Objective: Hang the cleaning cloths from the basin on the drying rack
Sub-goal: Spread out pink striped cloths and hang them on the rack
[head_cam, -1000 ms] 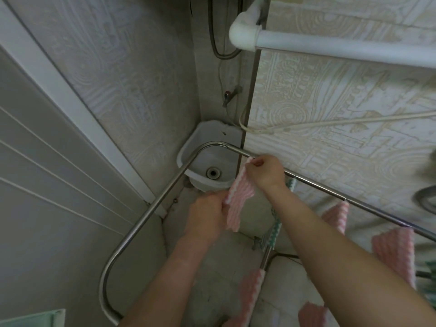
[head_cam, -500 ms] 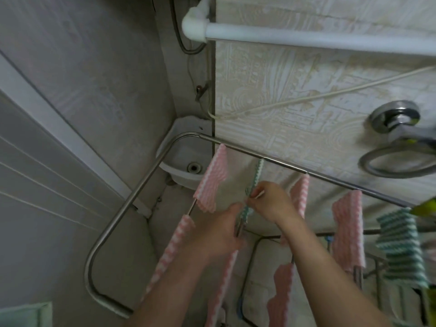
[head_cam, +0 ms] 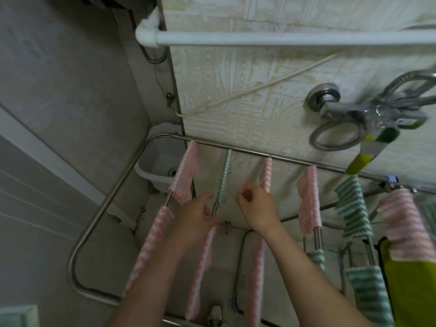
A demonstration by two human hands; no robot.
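Note:
A steel drying rack (head_cam: 238,151) stands below me, its rods carrying several pink-striped and green-striped cleaning cloths. A narrow green-striped cloth (head_cam: 223,178) hangs over one rod near the far rail, with a pink-striped cloth (head_cam: 185,175) to its left and another pink-striped cloth (head_cam: 265,175) to its right. My left hand (head_cam: 195,218) lies over that rod just below the green cloth, thumb against the rod, holding no cloth. My right hand (head_cam: 257,208) hovers just to the right of the green cloth, fingers loosely curled and empty.
A white corner basin (head_cam: 155,171) sits low beyond the rack's far left corner. On the patterned wall are a metal tap with hose loops (head_cam: 342,109) and a white pipe (head_cam: 283,40). A yellow-green item (head_cam: 420,291) hangs at the right. A pale green edge (head_cam: 16,317) shows bottom left.
Both hands left the first pink cloth on the far rail, handled the green cloth, and have now let it go. My right hand moved right. My view swung right along the rack.

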